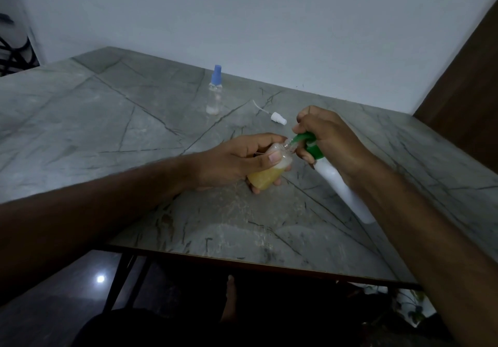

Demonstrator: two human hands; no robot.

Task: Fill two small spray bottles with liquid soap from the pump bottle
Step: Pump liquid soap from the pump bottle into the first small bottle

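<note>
- A small clear spray bottle (266,170), partly filled with yellow soap, is gripped tilted by the left hand (237,163) above the worktop (107,120).
- The right hand (327,136) grips the white pump bottle (342,187), its green nozzle (300,138) at the small bottle's mouth.
- Farther back stand a blue-capped spray bottle (214,92) and, lying nearby, a loose white sprayer top (278,118).

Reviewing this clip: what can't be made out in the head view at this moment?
- Fill level of the small bottle: left hand wraps it.
- Pump bottle head: right hand covers it, so pressing is unclear.
- Nozzle tip versus bottle mouth: too small, blurred.
- Blue-capped spray bottle: contents unreadable, dim and distant.
- Loose white sprayer on the table: its tube is faint.
</note>
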